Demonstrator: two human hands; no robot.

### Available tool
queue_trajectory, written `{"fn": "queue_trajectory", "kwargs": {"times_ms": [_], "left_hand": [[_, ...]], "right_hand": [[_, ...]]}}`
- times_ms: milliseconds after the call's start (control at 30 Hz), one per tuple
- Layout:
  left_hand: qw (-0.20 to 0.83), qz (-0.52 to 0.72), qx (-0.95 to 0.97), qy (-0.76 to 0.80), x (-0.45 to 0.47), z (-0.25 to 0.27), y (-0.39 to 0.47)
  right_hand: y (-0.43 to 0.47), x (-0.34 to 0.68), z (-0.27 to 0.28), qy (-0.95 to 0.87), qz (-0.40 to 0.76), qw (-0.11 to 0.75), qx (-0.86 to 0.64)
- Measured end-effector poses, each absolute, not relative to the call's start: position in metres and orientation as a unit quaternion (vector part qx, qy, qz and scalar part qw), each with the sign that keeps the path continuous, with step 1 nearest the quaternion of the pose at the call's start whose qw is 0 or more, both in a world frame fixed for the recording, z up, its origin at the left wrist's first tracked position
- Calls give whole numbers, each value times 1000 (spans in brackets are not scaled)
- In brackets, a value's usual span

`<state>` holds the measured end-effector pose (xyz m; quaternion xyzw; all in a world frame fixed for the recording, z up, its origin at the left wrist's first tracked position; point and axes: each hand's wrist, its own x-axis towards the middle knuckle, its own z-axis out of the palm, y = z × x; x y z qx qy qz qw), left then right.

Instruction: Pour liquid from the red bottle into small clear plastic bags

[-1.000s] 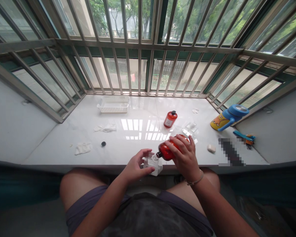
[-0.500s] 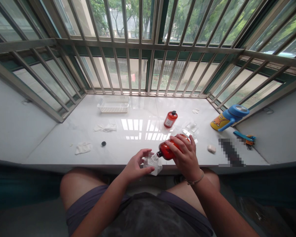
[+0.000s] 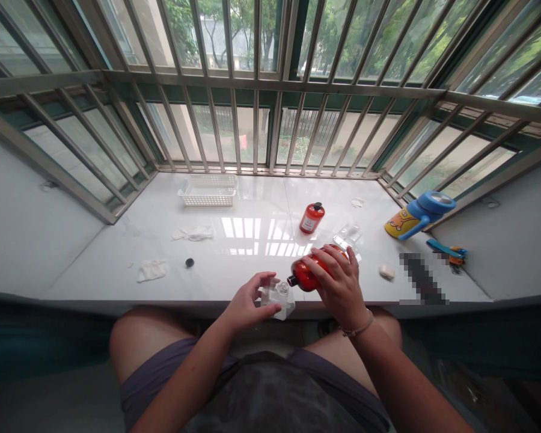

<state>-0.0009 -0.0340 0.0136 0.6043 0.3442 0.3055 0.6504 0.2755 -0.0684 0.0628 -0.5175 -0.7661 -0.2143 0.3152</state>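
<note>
My right hand (image 3: 336, 279) is wrapped round a red bottle (image 3: 305, 275) with a black neck, tipped on its side so the mouth points left. Close by that mouth is the round opening of a small clear bottle (image 3: 280, 300), gripped between the thumb and fingers of my left hand (image 3: 255, 300). Both are held at the front edge of the white counter. A black cap (image 3: 189, 263) lies on the counter to the left. Behind my right hand stands a second red bottle (image 3: 311, 219) with a white label and a black top.
A white plastic basket (image 3: 207, 198) sits at the back left, with crumpled tissues (image 3: 152, 271) nearer. To the right are clear packaging (image 3: 348, 234), a pale lump (image 3: 386, 272), a blue-and-yellow flask (image 3: 417, 215) and keys (image 3: 455, 255). Metal bars (image 3: 256, 84) close off the window.
The clear bottle has shifted very slightly left and away from the red bottle's mouth. The red bottle keeps nearly the same tilt, and both hands hold on as before.
</note>
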Motion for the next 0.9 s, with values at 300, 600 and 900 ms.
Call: {"fn": "queue_trajectory", "kwargs": {"times_ms": [300,600,900], "left_hand": [[646,305,606,351,-2,10,-32],[647,300,603,356,-2,4,-31],[644,298,605,360,-3,6,-31]], "right_hand": [[-68,279,62,-766,-214,312,-519],[-68,279,61,-767,-217,304,-521],[-67,280,62,-766,-221,304,-521]]}}
